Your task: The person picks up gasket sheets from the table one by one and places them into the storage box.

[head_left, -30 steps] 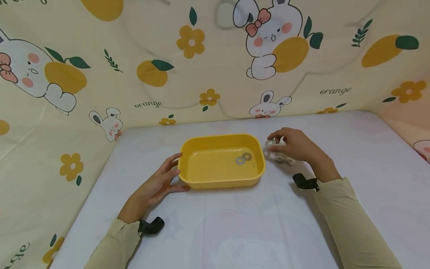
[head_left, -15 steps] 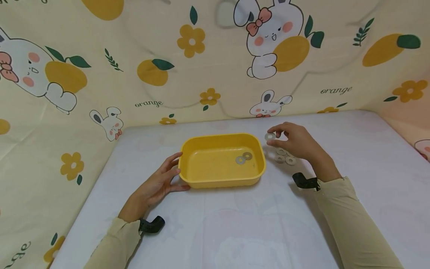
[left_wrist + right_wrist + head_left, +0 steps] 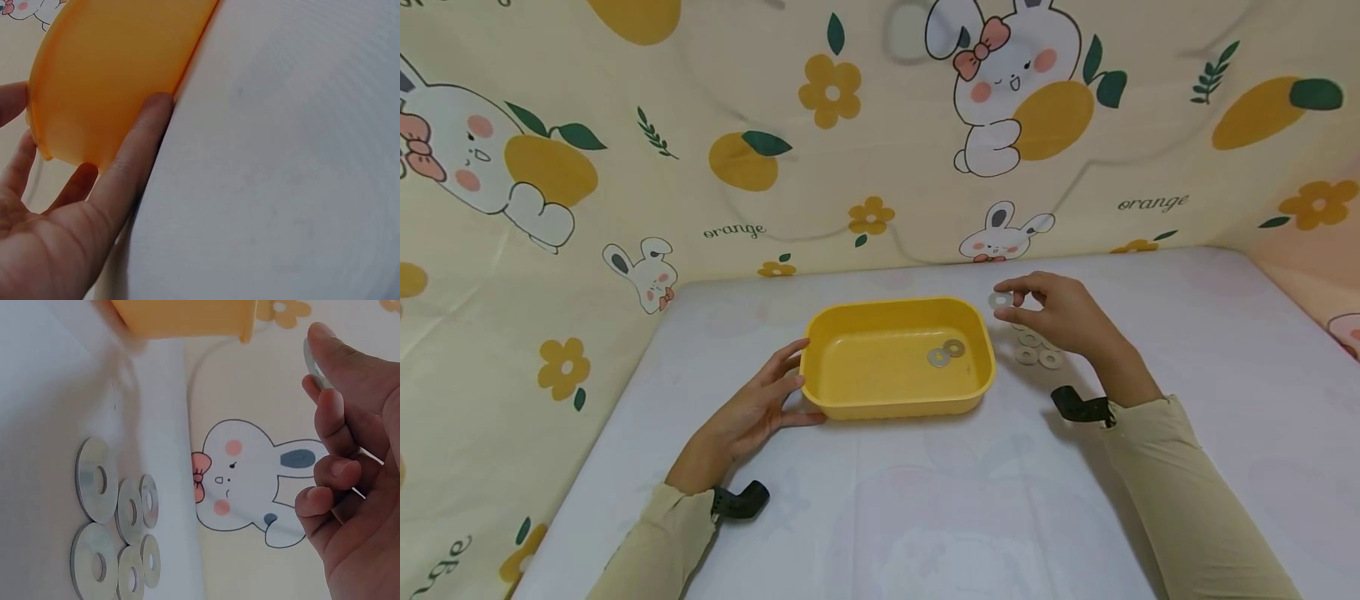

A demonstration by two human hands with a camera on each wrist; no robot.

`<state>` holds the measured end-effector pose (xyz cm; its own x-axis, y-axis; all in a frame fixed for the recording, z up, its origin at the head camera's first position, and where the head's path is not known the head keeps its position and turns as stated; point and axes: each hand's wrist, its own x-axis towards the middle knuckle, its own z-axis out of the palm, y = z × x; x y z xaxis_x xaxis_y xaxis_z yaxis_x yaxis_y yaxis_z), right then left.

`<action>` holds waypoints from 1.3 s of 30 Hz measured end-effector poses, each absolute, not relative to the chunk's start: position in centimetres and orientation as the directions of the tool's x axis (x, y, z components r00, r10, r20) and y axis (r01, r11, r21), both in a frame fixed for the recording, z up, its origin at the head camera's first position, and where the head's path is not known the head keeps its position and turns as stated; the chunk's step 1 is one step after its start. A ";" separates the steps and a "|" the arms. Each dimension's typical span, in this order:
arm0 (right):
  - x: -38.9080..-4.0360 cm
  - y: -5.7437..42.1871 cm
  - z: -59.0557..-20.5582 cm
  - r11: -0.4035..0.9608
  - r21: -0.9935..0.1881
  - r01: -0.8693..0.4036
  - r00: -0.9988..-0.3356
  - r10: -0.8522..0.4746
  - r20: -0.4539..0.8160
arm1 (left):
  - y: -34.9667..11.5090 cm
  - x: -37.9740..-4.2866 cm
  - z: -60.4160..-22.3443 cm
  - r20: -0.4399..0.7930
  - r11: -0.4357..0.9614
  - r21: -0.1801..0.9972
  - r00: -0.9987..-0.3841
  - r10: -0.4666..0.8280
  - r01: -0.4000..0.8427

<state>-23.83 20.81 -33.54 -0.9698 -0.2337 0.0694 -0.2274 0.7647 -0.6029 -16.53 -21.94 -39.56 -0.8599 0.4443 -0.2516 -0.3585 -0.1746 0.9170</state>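
Observation:
At the end of my right hand [image 3: 1060, 312], thumb and index finger pinch a flat metal washer [image 3: 1001, 301] by its edge. It is held above the table, just past the right end of a yellow plastic tub [image 3: 850, 410]. Two washers [image 3: 938, 357] lie overlapping inside the tub, towards its right side. Below my right hand, a cluster of several washers [image 3: 96, 480] rests flat on the table. My left hand [image 3: 752, 408] touches the tub's left end, fingers extended, with the thumb [image 3: 140, 144] laid along its outer wall in the left wrist view.
A white cloth [image 3: 880, 500] covers the table. Behind it rises a cream backdrop [image 3: 820, 183] printed with rabbits, flowers and oranges. Both wrists carry a black strapped-on device [image 3: 741, 500].
My right hand has lifted a washer off the cluster and drawn it slightly up and back, towards the backdrop. My left hand and the tub have stayed in place.

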 end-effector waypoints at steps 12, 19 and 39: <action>-23.9 20.5 -33.7 0.742 -0.639 -0.204 -0.975 -0.212 0.065 | -22.0 -16.6 -39.7 -0.242 -0.181 0.918 -0.859 0.451 -0.353; -24.0 20.2 -33.9 0.700 -0.689 -0.185 -0.980 -0.178 0.082 | -22.0 -16.6 -39.7 -0.246 -0.190 0.914 -0.860 0.447 -0.360; -24.2 16.9 -35.7 0.649 -0.712 -0.270 -0.949 -0.305 0.082 | -22.0 -16.6 -39.6 -0.255 -0.194 0.911 -0.867 0.428 -0.364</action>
